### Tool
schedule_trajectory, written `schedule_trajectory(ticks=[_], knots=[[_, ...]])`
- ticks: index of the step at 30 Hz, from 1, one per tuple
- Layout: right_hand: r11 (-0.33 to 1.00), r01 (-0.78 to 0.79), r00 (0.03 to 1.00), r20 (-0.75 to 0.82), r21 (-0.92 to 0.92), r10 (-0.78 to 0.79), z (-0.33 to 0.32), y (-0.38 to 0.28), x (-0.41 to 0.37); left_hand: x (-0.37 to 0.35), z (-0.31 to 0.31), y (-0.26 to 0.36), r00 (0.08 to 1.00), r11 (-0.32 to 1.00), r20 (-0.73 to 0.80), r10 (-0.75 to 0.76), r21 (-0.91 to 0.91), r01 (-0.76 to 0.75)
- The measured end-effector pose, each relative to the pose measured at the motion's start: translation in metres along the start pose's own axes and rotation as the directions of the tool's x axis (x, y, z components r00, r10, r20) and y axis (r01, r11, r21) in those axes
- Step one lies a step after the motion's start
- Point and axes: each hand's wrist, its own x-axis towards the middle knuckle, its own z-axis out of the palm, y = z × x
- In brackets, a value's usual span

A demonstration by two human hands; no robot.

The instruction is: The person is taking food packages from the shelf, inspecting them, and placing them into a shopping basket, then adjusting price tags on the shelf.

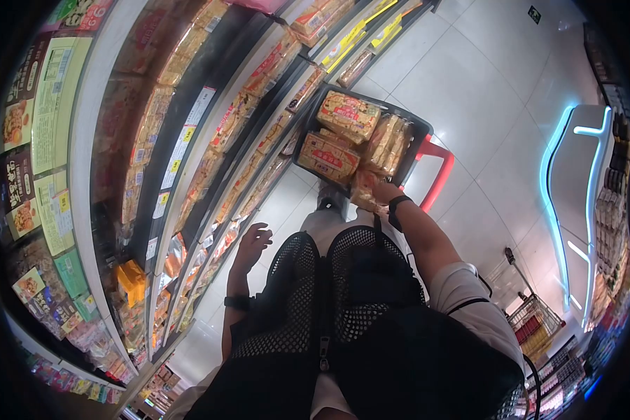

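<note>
My right hand (385, 194) is closed on a snack package (364, 187) in clear, printed wrapping, at the near edge of a dark shopping basket (407, 116). Part of that package is hidden by the fingers. Inside the basket lie a printed snack pack (348, 115) at the far side, a similar pack (327, 158) on the left, and a clear-wrapped bundle (387, 145) on the right. The basket's red handle (437, 175) sticks out to the right. My left hand (254, 245) hangs beside the shelves, its fingers apart and loosely bent, holding nothing.
Store shelves (213, 119) filled with packaged snacks run along my left side, with price tags (182, 147) on their edges. A tiled floor (469, 91) stretches ahead. On the right are a glowing display stand (570, 203) and a shopping cart (535, 322).
</note>
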Motion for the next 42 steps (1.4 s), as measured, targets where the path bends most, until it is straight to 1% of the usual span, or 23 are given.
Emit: schedule_trajectory(ticks=[2,5,7,9,12,14,15,16,17,19,20,22,25,30,32,33,35,36,37,39,40,41,42], knots=[[0.993,0.106,0.97,0.226,-0.047,-0.093,-0.019,-0.002,0.0,-0.001,0.003,0.002,1.0,1.0,-0.009,0.007,-0.011,-0.007],[0.977,0.208,0.958,0.194,0.036,-0.211,-0.078,-0.031,-0.026,-0.005,0.007,0.005,1.0,1.0,-0.02,0.015,-0.017,-0.015],[0.987,0.156,0.962,0.219,0.04,-0.161,-0.101,-0.046,-0.035,-0.006,0.007,0.005,1.0,1.0,-0.022,0.018,-0.015,-0.018],[0.978,-0.127,0.894,0.446,0.168,0.039,-0.125,-0.066,-0.041,-0.007,0.006,0.001,1.0,1.0,-0.03,0.002,-0.015,-0.002],[0.991,-0.132,0.823,0.559,0.022,0.098,-0.107,-0.058,-0.006,-0.01,0.003,-0.003,0.999,1.0,-0.04,-0.008,-0.015,0.007],[0.99,-0.013,0.991,0.132,0.14,-0.006,-0.007,-0.003,0.054,-0.014,0.002,-0.003,0.999,1.0,-0.051,-0.014,-0.016,0.014],[0.986,0.071,0.994,-0.092,0.149,-0.057,0.04,0.023,0.082,-0.017,0.0,-0.002,0.998,1.0,-0.057,-0.023,-0.019,0.022],[0.987,0.017,1.0,0.028,-0.162,-0.013,0.0,-0.003,0.043,-0.02,0.0,0.0,0.998,1.0,-0.065,-0.026,-0.018,0.025],[0.958,-0.246,0.947,0.174,-0.143,0.27,-0.025,-0.026,0.017,-0.021,-0.004,-0.005,0.999,1.0,-0.045,-0.024,-0.004,0.024],[0.969,-0.233,0.943,0.223,-0.086,0.246,-0.015,-0.023,0.005,-0.024,-0.008,-0.007,0.998,0.999,-0.06,-0.032,-0.024,0.03],[0.968,-0.237,0.943,0.218,-0.087,0.25,-0.012,-0.021,0.001,-0.024,-0.008,-0.007,0.997,0.999,-0.063,-0.035,-0.022,0.034],[0.992,-0.117,0.983,0.133,-0.053,0.123,-0.006,-0.015,-0.008,-0.02,-0.007,-0.006,0.998,0.999,-0.053,-0.044,-0.024,0.042],[0.984,-0.137,0.988,0.052,-0.109,0.144,0.004,-0.022,-0.008,-0.009,-0.001,0.004,0.998,0.999,-0.041,-0.048,0.0,0.048],[0.987,-0.111,0.992,0.067,0.117,0.104,0.05,-0.003,0.023,-0.009,0.007,0.011,1.0,0.999,0.0,-0.002,0.05,0.002],[0.921,-0.239,0.97,0.036,0.306,0.24,0.06,-0.005,0.038,-0.018,0.005,0.004,0.999,0.998,-0.034,-0.021,0.063,0.023],[0.92,-0.237,0.971,0.047,0.313,0.234,0.054,-0.013,0.035,-0.026,0.006,0.002,0.997,0.997,-0.06,-0.049,0.062,0.053],[0.883,-0.38,0.921,0.019,0.276,0.39,0.022,-0.037,0.019,-0.035,-0.003,-0.011,0.99,0.983,-0.08,-0.119,0.128,0.128],[0.871,-0.384,0.902,-0.078,0.306,0.425,0.031,-0.037,0.024,-0.04,-0.007,-0.015,0.987,0.98,-0.092,-0.133,0.138,0.145],[0.869,-0.382,0.903,-0.072,0.313,0.423,0.048,-0.032,0.036,-0.046,-0.011,-0.019,0.986,0.978,-0.096,-0.137,0.146,0.15],[0.663,-0.455,0.754,-0.139,0.595,0.642,0.086,-0.018,0.066,-0.053,-0.02,-0.028,0.982,0.985,-0.126,-0.142,0.078,0.153],[0.717,-0.432,0.819,-0.095,0.547,0.566,0.06,-0.027,0.044,-0.055,-0.025,-0.034,0.982,0.987,-0.121,-0.144,0.056,0.151],[0.712,-0.435,0.821,-0.082,0.551,0.565,0.069,-0.025,0.044,-0.058,-0.029,-0.04,0.981,0.985,-0.124,-0.153,0.065,0.162],[0.831,-0.38,0.901,-0.04,0.407,0.432,0.076,-0.014,0.046,-0.06,-0.032,-0.041,0.979,0.982,-0.124,-0.164,0.068,0.174]])
